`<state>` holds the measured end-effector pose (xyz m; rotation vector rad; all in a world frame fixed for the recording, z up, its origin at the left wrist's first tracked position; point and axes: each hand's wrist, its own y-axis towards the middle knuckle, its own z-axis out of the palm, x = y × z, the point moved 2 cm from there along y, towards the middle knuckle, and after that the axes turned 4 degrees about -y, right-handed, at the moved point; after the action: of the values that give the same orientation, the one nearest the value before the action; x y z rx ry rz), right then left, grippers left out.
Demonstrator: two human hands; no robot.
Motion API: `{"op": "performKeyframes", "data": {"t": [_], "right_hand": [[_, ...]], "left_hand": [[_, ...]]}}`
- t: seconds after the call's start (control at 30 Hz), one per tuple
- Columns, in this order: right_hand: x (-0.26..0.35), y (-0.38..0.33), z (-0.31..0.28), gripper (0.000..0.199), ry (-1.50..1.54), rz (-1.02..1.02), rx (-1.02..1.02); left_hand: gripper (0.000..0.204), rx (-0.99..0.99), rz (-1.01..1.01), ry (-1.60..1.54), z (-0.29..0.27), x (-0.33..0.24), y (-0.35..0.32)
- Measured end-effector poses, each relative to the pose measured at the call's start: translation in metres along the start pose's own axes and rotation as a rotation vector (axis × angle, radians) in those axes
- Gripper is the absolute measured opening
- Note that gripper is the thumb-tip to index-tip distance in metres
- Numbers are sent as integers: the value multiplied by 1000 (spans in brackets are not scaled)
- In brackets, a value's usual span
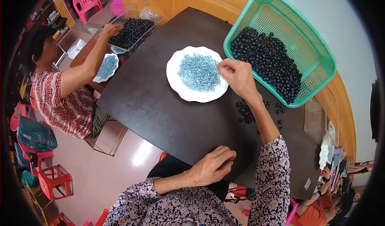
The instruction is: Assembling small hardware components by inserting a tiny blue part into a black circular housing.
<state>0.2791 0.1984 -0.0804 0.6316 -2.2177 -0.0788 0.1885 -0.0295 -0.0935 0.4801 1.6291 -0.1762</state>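
Observation:
A white scalloped plate point(175, 87) on the dark table holds a heap of small clear-blue rings point(199, 71). My right hand point(239, 77) hangs over the plate's right rim with thumb and fingertips pinched together; anything between them is too small to make out. At the table's near edge, my left hand point(214, 166) is curled, its thumb against the fingers, and whatever it may hold is hidden. Beyond my right hand stands a green mesh basket point(317, 71) with many black ring-shaped pieces point(266, 59). Several loose black pieces point(246, 113) lie beside my right forearm.
A clear plastic box point(315, 120) stands at the table's right edge. To the left, a co-worker point(66, 93) reaches into a tub of black pieces point(134, 31), beside another plate of blue rings point(106, 67). Red stools point(56, 182) stand on the floor.

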Motion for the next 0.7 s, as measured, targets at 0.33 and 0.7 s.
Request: {"op": "performKeyframes", "data": {"t": [0.33,0.7], "right_hand": [[-7,1,-2,13,-133,-75,74],[15,-4,-4,13,-60,-154,124]], "left_hand": [[27,40,31,0,-2,-1,4],[26,40,46,22,-6,3,3]]}}
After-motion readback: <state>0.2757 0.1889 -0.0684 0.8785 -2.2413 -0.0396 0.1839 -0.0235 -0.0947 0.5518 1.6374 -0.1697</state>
